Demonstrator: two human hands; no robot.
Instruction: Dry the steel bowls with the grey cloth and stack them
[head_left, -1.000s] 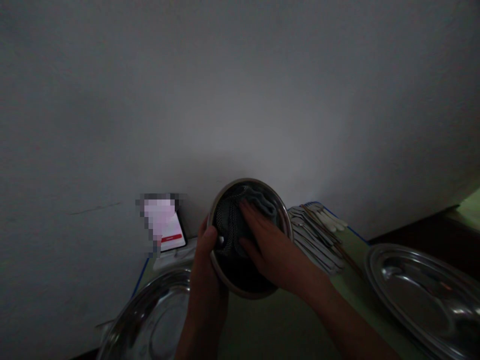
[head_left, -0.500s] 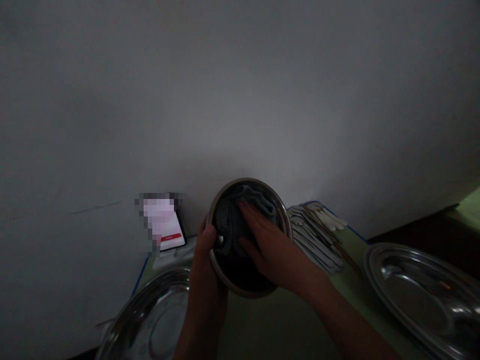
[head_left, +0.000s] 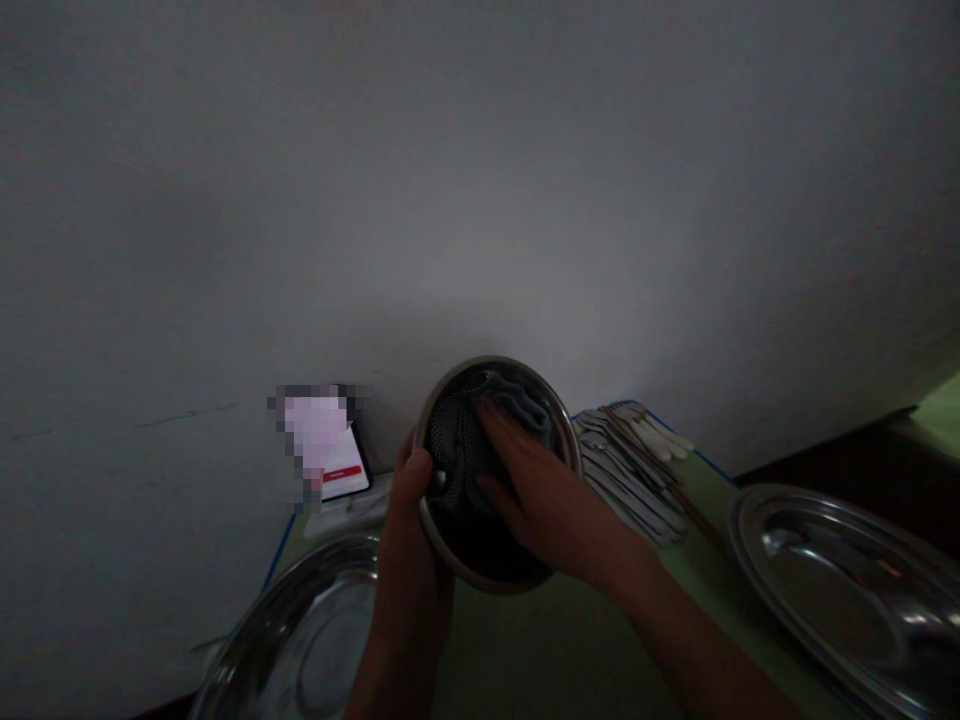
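Head view: from my place in the room, I saw the left hand [head_left: 411,490] grasping a round metal bowl [head_left: 484,555] by its left rim, the thumb over the edge. The bowl was above the table [head_left: 555,660], tilted with its inside toward the person. In it lay a dark grey cloth [head_left: 454,440], and the right hand [head_left: 536,490] rested upon this cloth, fingers stretched and not closed around it. On the right lay cutlery [head_left: 634,490] and an oval metal tray [head_left: 832,600]; on the left, a metal basin [head_left: 330,650] and an upright phone [head_left: 343,483].
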